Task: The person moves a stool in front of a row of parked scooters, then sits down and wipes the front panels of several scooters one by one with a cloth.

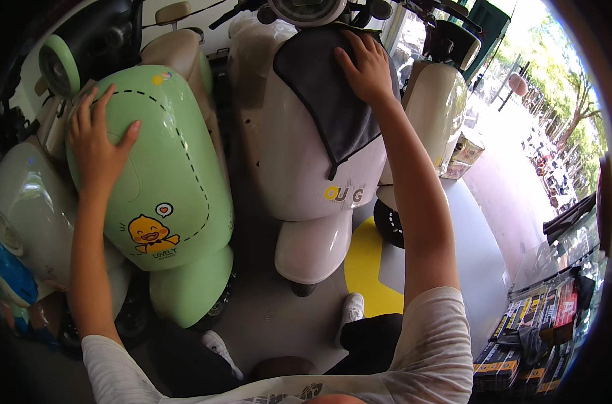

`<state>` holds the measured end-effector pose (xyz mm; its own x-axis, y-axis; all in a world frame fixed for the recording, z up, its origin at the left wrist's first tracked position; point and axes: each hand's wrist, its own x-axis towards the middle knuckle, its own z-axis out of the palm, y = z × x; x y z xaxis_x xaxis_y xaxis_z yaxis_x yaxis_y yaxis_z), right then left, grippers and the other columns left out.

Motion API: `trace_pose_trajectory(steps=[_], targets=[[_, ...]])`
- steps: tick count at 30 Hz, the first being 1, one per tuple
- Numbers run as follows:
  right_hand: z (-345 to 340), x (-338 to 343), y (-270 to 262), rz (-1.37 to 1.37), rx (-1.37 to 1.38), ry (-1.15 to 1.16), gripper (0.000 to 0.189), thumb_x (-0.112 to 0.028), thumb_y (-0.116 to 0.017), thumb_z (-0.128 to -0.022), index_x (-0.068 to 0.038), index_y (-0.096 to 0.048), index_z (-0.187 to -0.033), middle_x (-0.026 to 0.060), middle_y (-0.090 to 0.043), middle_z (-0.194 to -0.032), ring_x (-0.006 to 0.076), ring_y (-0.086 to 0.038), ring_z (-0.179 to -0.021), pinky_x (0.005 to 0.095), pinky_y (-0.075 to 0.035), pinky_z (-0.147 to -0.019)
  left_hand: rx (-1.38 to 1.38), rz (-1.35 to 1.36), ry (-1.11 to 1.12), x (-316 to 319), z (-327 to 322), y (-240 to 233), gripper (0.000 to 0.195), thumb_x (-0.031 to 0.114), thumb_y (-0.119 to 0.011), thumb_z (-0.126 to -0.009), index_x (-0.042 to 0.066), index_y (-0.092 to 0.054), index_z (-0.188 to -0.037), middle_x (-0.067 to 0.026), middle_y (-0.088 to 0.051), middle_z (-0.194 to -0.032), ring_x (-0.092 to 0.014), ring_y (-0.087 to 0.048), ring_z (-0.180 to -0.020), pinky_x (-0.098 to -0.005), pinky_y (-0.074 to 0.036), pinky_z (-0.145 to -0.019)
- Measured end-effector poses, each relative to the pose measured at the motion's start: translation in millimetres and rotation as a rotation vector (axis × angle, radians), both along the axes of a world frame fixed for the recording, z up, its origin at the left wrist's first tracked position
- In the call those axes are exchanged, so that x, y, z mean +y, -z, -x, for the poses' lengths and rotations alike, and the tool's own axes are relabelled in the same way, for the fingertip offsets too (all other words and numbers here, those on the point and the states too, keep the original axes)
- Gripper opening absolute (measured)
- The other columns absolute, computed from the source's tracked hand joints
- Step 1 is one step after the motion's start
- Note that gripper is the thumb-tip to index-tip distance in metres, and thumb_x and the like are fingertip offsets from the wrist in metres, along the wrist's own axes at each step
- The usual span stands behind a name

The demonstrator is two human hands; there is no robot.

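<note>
My left hand (98,139) rests with spread fingers on the upper left of a mint-green scooter's front panel (159,146). That panel carries a cartoon duck sticker (152,235) and a dashed black line. Under my right hand (366,68) a dark grey cloth (341,111) with black edging lies flat against the front panel of a pale pinkish-white scooter (306,171). The fingers press the cloth near its top, and one corner hangs down above the lettering. Below each panel sits a matching front fender, one green (192,285) and one pale (313,250).
A grey-white scooter (33,197) stands close on the left, a cream one (432,116) on the right. Stacked boxes (525,328) lie at lower right. A round headlight (308,10) and handlebars top the pale scooter. The grey floor has a yellow patch (369,272). Outdoors shows at right.
</note>
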<state>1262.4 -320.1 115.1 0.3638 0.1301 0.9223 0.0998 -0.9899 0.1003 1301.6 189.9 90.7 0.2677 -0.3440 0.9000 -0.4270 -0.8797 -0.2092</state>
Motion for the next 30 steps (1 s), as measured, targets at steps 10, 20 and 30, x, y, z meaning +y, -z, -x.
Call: trace_pose_trajectory(steps=[10, 20, 30], targets=[[-3, -61, -2, -0.473, 0.201, -0.118, 0.056, -0.054, -0.049, -0.1, -0.016, -0.059, -0.14, 0.0131, -0.061, -0.139, 0.035, -0.055, -0.13, 0.0402, -0.043, -0.107, -0.024, -0.045, -0.012, 4, 0, 2, 0.068, 0.058, -0.057, -0.094, 0.018, -0.05, -0.148, -0.0108, -0.048, -0.149, -0.035, -0.045, -0.137, -0.0529, -0.033, -0.114], [22, -115, 119, -1.285, 0.187, -0.472, 0.067, -0.051, -0.035, -0.108, 0.001, -0.05, -0.147, 0.0159, -0.054, -0.148, 0.0231, -0.047, -0.137, 0.033, -0.03, -0.117, -0.071, -0.057, -0.004, 5, -8, -1, 0.065, 0.055, -0.058, -0.094, 0.018, -0.052, -0.147, -0.0113, -0.05, -0.147, -0.035, -0.049, -0.135, -0.0506, -0.038, -0.112], [23, -61, 85, -0.921, 0.041, 0.004, 0.06, -0.044, -0.036, -0.107, 0.001, -0.05, -0.143, 0.0246, -0.058, -0.14, 0.0387, -0.053, -0.132, 0.04, -0.039, -0.111, -0.009, -0.016, -0.02, 0, -5, 7, 0.066, 0.048, -0.063, -0.091, 0.013, -0.051, -0.146, -0.0163, -0.048, -0.148, -0.039, -0.046, -0.136, -0.0525, -0.036, -0.113]])
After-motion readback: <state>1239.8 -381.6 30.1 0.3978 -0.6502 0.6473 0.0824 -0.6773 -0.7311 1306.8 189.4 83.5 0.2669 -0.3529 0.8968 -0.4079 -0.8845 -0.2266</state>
